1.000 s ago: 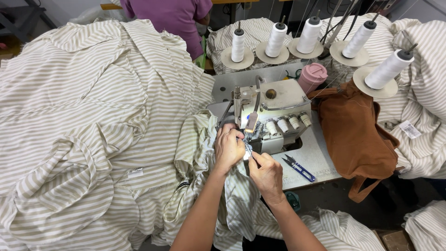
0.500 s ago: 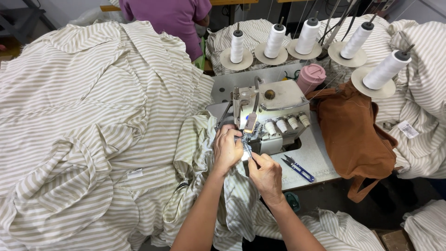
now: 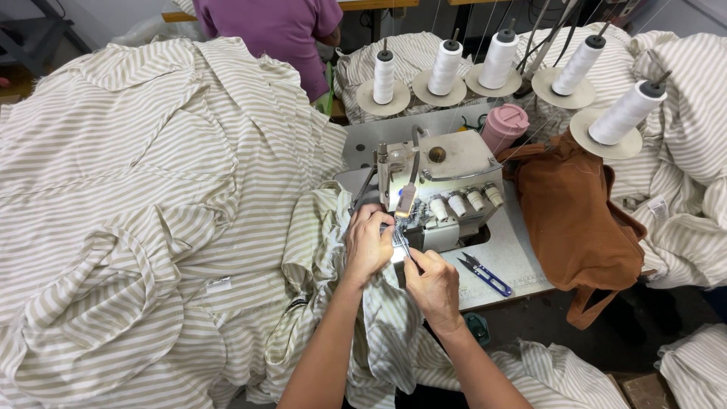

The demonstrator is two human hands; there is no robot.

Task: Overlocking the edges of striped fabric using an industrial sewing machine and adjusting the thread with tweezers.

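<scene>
A cream overlock sewing machine (image 3: pixel 447 178) stands on a white table (image 3: pixel 515 261). My left hand (image 3: pixel 369 242) presses striped beige-and-white fabric (image 3: pixel 322 227) against the machine's needle area, fingers curled. My right hand (image 3: pixel 433 284) sits just right of it, pinching a thin metal tool, likely tweezers (image 3: pixel 401 244), that points up at the needle area. The striped fabric runs under both hands and hangs down toward my lap.
A big heap of striped garments (image 3: pixel 136 212) fills the left. Several white thread cones (image 3: pixel 443 68) stand behind the machine. A pink cup (image 3: pixel 503 125), a brown cloth (image 3: pixel 575 212) and blue snips (image 3: pixel 485 274) lie to the right. A person in a purple top (image 3: pixel 280 30) stands beyond.
Both hands stay at the needle area; they have edged slightly closer to the machine, with little other movement.
</scene>
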